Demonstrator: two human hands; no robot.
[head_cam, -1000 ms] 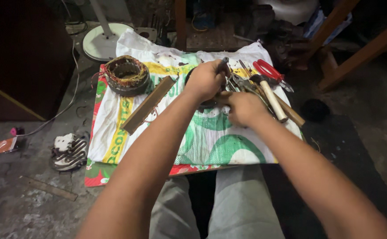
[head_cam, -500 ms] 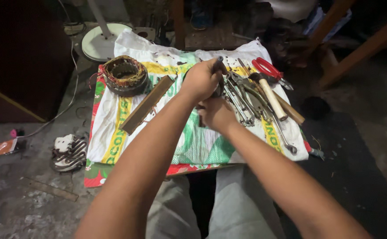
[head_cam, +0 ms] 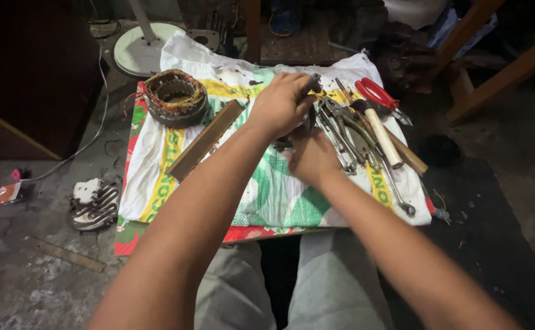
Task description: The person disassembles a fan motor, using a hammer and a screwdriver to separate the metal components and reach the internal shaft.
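Observation:
My left hand (head_cam: 281,105) is closed around a dark metal tool (head_cam: 312,80) whose tip sticks up past my knuckles, over the middle of a printed sack cloth (head_cam: 169,156). Just below it is my right hand (head_cam: 311,157), its fingers tucked under the left hand against a small dark part (head_cam: 281,144) that is mostly hidden. Whether it grips that part I cannot tell. Right beside both hands lies a pile of wrenches and pliers (head_cam: 343,131).
On the cloth lie a copper-wound motor ring (head_cam: 174,96) at the far left, a wooden strip (head_cam: 207,139), a hammer with a pale handle (head_cam: 382,138) and red-handled cutters (head_cam: 374,91). A white round stand base (head_cam: 140,56) sits behind. A sandal (head_cam: 94,203) is on the floor to the left, and wooden legs (head_cam: 500,76) stand at the right.
My right hand has drawn back from the tool pile to the left, ending under my left hand. The left hand has stayed in place on the tool.

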